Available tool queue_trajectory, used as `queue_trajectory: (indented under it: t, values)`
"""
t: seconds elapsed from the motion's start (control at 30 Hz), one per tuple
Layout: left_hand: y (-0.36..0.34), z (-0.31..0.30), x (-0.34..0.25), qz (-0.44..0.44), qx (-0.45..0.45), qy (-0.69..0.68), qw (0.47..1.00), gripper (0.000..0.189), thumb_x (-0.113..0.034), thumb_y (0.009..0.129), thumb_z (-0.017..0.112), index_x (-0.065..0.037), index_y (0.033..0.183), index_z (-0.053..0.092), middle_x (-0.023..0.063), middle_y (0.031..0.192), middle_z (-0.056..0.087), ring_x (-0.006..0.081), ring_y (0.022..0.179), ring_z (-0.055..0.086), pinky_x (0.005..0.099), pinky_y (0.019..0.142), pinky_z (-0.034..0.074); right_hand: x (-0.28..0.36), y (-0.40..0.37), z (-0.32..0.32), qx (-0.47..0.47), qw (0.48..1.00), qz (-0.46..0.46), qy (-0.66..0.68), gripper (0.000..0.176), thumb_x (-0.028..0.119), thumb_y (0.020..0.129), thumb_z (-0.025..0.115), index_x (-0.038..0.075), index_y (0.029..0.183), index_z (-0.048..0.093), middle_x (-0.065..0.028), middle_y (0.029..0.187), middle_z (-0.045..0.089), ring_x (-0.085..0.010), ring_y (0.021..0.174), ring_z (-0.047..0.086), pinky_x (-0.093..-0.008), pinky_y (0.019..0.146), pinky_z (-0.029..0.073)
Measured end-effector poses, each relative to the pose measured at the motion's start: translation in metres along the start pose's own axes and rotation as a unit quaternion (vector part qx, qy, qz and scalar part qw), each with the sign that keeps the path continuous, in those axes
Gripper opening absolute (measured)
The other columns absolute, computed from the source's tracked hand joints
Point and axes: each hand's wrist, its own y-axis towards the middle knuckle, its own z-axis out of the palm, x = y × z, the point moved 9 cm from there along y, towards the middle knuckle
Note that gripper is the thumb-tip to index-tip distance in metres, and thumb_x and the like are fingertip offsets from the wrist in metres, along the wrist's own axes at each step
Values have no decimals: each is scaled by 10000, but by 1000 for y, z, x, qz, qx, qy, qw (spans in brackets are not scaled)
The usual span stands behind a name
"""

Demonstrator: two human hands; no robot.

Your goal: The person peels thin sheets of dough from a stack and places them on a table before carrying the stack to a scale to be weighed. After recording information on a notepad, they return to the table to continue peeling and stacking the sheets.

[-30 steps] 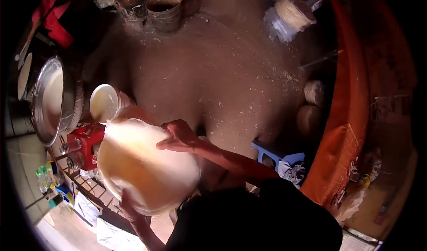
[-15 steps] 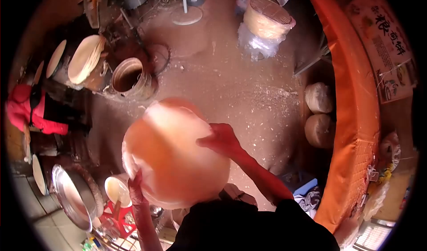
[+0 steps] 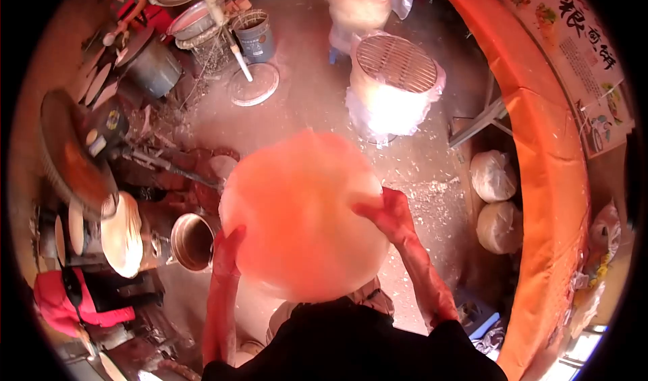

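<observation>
The left hand (image 3: 228, 253) is clamped on the near left edge of a large pale round sheet (image 3: 304, 212), its thumb on the upper face and its fingers out of sight beneath. The right hand (image 3: 390, 215) grips the right edge in the same way, so the sheet lies between both hands, in front of the body and above the floor (image 3: 425, 246). The sheet's surface is blurred; whether it is one layer or several cannot be told.

Just left of the left hand stands a brown bucket (image 3: 191, 236), and farther left is a stack of pale rounds (image 3: 121, 236). Left of and nearer than that hand is a person in red (image 3: 81, 300). Well ahead of the right hand is a plastic-wrapped bundle (image 3: 391, 101) topped by a slatted round lid (image 3: 397, 64). To that hand's right are two wrapped bales (image 3: 493, 175), then a long orange cover (image 3: 540, 199).
</observation>
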Motion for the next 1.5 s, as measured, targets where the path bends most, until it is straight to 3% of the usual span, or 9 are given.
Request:
queue_trajectory:
  t: [0.4,0.5,0.6,0.67,0.7,0.8,1.0,1.13,1.5]
  values:
    - [287,70,-171,38,-19,-20,999,553,-206,915,622,26,1371,414,152,1303,562,290,1156,581,409,957,503,155,340,-4,15,999,-16,-40,300,196,734,766,14,966,708,-103,837,720,-176,753,685,-309,720,538]
    - [379,65,-199,-4,-37,-15,999,508,-154,912,614,34,1350,440,135,1226,600,246,1040,629,354,834,544,184,424,-6,15,999,4,-33,326,191,736,765,17,1004,702,-110,863,721,-185,776,690,-323,726,541]
    - [493,112,-256,28,-49,4,998,411,-158,916,605,21,1274,513,125,1078,654,222,862,672,313,682,561,226,507,-22,-62,992,-105,-37,293,95,759,760,-15,1021,691,-82,896,726,-132,794,675,-282,711,546]
    - [542,125,-286,16,-69,101,992,374,-157,921,596,20,1244,533,122,1037,660,212,817,672,303,649,557,248,548,-32,-38,999,6,7,325,153,777,745,2,1058,681,-79,917,725,-148,827,683,-293,740,545]
    - [574,131,-296,-75,-7,116,990,344,-152,928,579,24,1221,538,117,978,663,181,683,662,266,496,519,260,573,-40,-57,998,-14,22,299,137,791,734,0,1052,684,-64,917,723,-142,831,675,-292,752,540]
    - [664,169,-339,-23,-25,92,995,319,-150,931,565,22,1199,548,110,894,669,151,503,605,239,319,396,298,633,-56,-69,984,-90,137,305,78,808,718,-3,1098,667,-60,977,708,-115,882,644,-289,779,529]
    - [851,231,-401,-36,42,83,995,339,-110,922,579,34,1226,536,120,1061,659,183,809,671,294,621,555,358,788,-94,-15,994,-85,65,531,195,847,687,-69,1277,523,-117,1205,607,-113,1066,556,-288,905,490]
    - [982,244,-441,-13,-19,116,993,382,-77,917,579,37,1274,504,133,1153,632,237,970,658,349,794,568,390,920,-120,-95,974,-143,144,359,104,807,702,-50,1123,629,-73,1005,678,-114,896,615,-278,789,513]
    - [1254,357,-554,-57,63,106,991,428,-95,918,585,22,1314,473,129,1196,606,242,1052,622,340,858,534,483,1197,-185,-188,981,31,40,307,192,720,785,-8,936,696,-78,801,704,-142,744,651,-318,688,524]
